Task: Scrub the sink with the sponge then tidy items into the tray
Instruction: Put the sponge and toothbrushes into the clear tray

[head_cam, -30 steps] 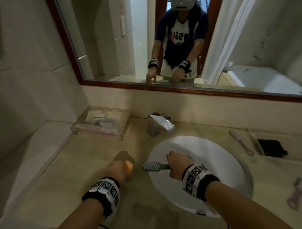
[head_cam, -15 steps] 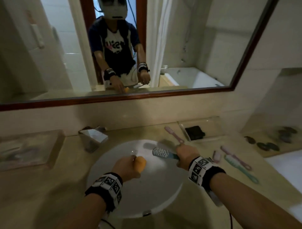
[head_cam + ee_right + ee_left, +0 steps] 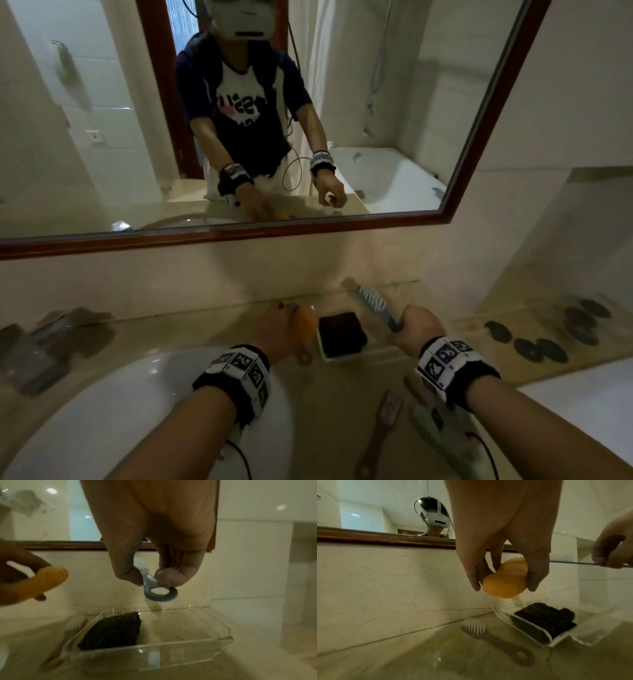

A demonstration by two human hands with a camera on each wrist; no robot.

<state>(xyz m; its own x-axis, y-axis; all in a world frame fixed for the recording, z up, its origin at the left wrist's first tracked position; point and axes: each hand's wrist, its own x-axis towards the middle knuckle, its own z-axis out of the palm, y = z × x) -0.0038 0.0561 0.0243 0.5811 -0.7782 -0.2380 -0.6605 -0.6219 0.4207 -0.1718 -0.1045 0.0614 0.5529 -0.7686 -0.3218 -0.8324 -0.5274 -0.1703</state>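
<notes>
Left hand (image 3: 501, 545) around orange sponge (image 3: 505, 580), above clear tray (image 3: 559, 641).

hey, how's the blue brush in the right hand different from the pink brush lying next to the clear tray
The blue brush is pinched by the right hand in the air above the clear tray; the pink brush lies flat on the counter beside the tray, untouched. The blue brush has a grey-blue handle, the pink brush a dusty pink one. Both have pale bristles and a ring hole at the handle end.
</notes>
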